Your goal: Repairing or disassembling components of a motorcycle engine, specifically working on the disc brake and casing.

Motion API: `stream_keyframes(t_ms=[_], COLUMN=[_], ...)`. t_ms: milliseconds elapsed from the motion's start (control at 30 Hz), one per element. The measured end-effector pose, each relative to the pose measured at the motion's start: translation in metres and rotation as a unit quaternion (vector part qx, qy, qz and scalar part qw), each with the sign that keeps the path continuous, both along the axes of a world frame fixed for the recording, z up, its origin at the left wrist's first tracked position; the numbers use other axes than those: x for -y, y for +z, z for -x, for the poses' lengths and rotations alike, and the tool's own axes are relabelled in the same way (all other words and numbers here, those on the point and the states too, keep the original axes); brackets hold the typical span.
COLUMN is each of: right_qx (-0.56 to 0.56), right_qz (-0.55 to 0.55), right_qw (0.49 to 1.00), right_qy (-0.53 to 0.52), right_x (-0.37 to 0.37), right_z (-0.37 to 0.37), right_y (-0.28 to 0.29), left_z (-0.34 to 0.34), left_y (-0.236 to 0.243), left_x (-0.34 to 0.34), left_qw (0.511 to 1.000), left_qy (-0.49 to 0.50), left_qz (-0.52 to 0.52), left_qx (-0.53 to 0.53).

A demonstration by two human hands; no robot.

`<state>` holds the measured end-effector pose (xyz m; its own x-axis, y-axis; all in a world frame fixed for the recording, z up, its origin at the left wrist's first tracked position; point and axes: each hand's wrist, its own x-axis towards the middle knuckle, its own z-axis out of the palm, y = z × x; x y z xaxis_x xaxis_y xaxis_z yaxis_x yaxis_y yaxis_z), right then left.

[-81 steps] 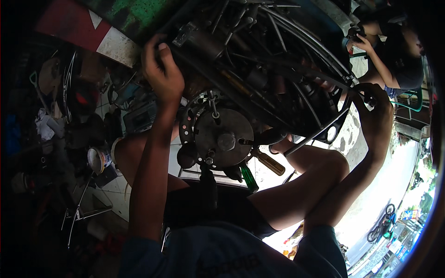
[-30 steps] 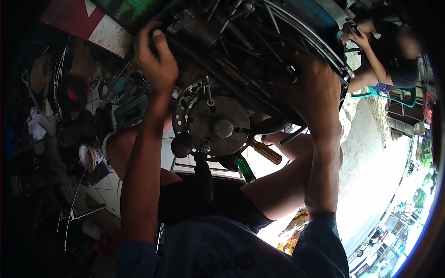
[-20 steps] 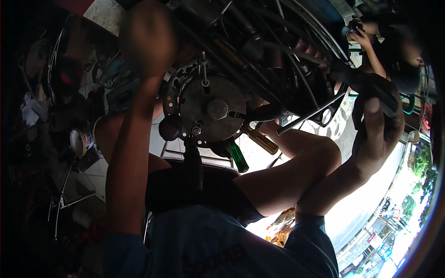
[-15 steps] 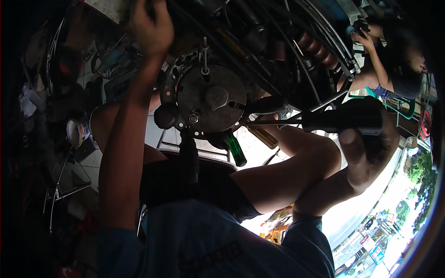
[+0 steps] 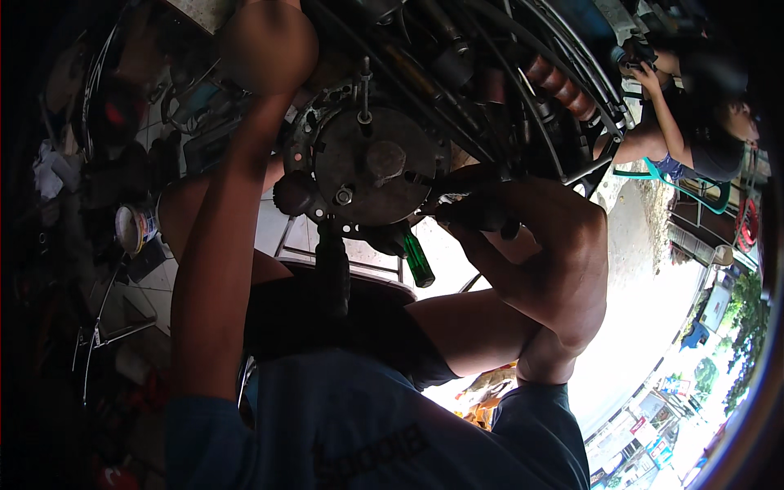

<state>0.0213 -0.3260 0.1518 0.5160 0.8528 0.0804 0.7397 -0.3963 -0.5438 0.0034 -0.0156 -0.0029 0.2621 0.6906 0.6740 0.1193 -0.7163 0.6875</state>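
A round dark metal plate (image 5: 363,196) with a large hex piece at its middle sits in front of me, ringed by a rim with holes. A rod (image 5: 366,90) stands up from its top, and a nut (image 5: 344,195) sits at its lower left. My right hand (image 5: 559,253) is closed round a dark-handled screwdriver (image 5: 482,216), its tip at the plate's lower right edge. The fingers hide much of it. Beyond the plate's upper left, my left hand (image 5: 269,49) is a blur at the top edge; its fingers do not show. A green handle (image 5: 418,260) hangs below the plate.
Dark tubes, cables and a reddish-brown coiled part (image 5: 563,88) crowd above the plate. A ribbed dark knob (image 5: 295,193) is at its left. A labelled tub (image 5: 135,227) stands at left. Another person (image 5: 710,114) sits at upper right near a green chair (image 5: 710,192).
My right hand has moved left to the plate's edge, bringing the dark handle closer. The amber-handled screwdriver below it is out of sight. My left hand has shifted and now looks blurred.
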Motion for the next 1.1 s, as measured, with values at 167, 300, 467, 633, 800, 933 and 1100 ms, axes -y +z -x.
stream_keyframes(t_ms=[167, 300, 467, 633, 800, 933, 1100], right_qx=[-0.007, -0.007, -0.063, -0.013, 0.073, 0.124, 0.177], right_qz=[0.023, 0.044, 0.023, -0.079, -0.045, 0.007, 0.141], right_qw=[1.0, 0.996, 0.998, 0.994, 0.996, 0.992, 0.972], right_qy=[0.005, 0.083, 0.005, -0.074, -0.038, -0.035, -0.061], right_x=[-0.001, 0.003, 0.0, -0.011, -0.034, -0.054, -0.076], right_z=[0.001, -0.006, -0.02, -0.031, -0.047, -0.056, -0.052], right_y=[0.001, 0.002, 0.017, -0.007, -0.018, -0.041, -0.049], left_z=[0.0, 0.0, 0.001, 0.002, -0.001, -0.002, -0.002], left_y=[0.002, 0.005, 0.006, 0.009, -0.005, -0.009, -0.006], left_x=[-0.001, 0.001, 0.004, 0.006, -0.004, -0.012, -0.009], left_qw=[1.0, 1.0, 1.0, 0.999, 0.998, 0.998, 0.996], left_qy=[-0.009, -0.005, 0.0, -0.016, -0.035, -0.052, -0.061], left_qz=[-0.024, 0.008, -0.001, 0.014, 0.03, 0.013, -0.02], left_qx=[-0.007, -0.019, -0.009, -0.025, 0.045, 0.044, 0.055])
